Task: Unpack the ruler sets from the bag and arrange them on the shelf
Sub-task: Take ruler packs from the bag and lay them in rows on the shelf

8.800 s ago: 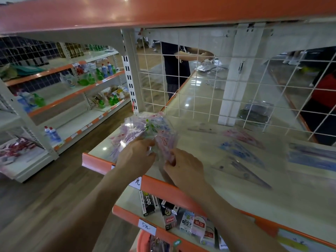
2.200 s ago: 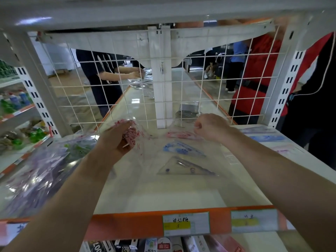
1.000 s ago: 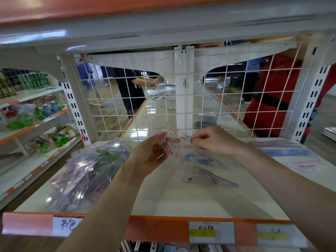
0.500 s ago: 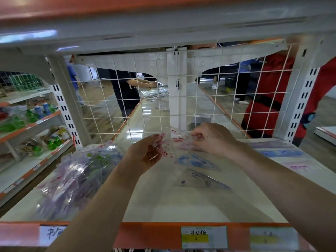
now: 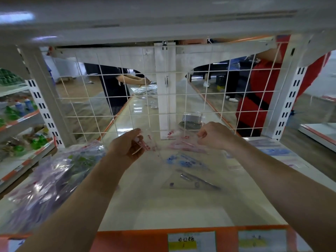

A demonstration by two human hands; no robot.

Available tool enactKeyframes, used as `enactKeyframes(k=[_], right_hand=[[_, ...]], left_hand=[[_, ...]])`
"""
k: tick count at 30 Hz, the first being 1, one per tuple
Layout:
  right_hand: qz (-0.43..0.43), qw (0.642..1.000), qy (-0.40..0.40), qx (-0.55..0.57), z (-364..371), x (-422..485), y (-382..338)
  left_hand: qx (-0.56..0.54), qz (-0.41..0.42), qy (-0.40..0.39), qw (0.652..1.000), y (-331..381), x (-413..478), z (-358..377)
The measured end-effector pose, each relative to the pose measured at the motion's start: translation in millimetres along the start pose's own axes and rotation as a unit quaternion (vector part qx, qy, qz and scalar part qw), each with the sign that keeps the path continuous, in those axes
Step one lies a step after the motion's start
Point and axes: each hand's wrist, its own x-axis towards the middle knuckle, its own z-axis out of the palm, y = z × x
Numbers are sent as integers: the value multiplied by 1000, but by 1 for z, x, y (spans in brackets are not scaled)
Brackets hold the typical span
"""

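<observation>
My left hand (image 5: 128, 145) and my right hand (image 5: 213, 136) each pinch an end of a clear ruler set packet (image 5: 185, 160) with red print at its top, held over the cream shelf (image 5: 154, 206). A pink ruler, a blue ruler and a clear triangle show through the packet, which hangs down toward the shelf surface. On the shelf at the left lies the clear bag (image 5: 49, 182), full of several more packets. Other ruler sets (image 5: 276, 151) lie flat on the shelf at the right.
A white wire grid (image 5: 181, 106) closes the back of the shelf, with a white post (image 5: 166, 91) in its middle. An upper shelf board (image 5: 163, 20) hangs close overhead. Behind the grid stand people at another shelf. Price labels (image 5: 191, 241) sit on the orange front edge.
My hands have moved apart, spreading the packet's top wider. Earlier the bag was held in both hands; it now lies on the shelf at the left.
</observation>
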Motion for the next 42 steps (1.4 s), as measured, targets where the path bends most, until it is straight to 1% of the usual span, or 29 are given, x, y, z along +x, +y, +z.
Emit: enactKeyframes(k=[3,8,13,16,20,24,27,30,32,34,35,37,42], right_hand=[[12,1000,-23,-2,3,5,5],[37,997,-71,-5,8,16,5],[41,995,-86,-43,9,23,1],[60,991,-101,-56,11,23,1],[67,991,-103,-55,12,21,3],[53,993,-83,-61,8,15,0],[11,999,-49,-15,-2,8,-8],[-46,994,-44,83,-10,-12,-30],[-75,980,-74,172,-12,-28,-48],[-70,958,-121,252,-11,-39,-61],[-61,950,-132,276,-10,-42,-65],[-52,953,-118,276,-7,-44,-67],[-78,979,-56,179,-7,-44,-61]], left_hand=[[9,0,-9,1000,1,1,-3],[20,6,-1,1000,4,4,-9],[31,3,-3,1000,5,7,-15],[27,4,-1,1000,5,6,-15],[28,5,-8,1000,4,7,-12],[24,4,-27,999,4,4,-8],[-18,-7,-43,999,2,-1,-1],[-76,-20,-62,995,0,-9,7],[-97,-23,-74,992,-2,-13,13],[-112,-27,-94,989,-4,-17,20],[-115,-29,-101,988,-4,-19,22],[-119,-38,-101,987,-5,-22,26],[-80,-52,-86,992,-8,-19,26]])
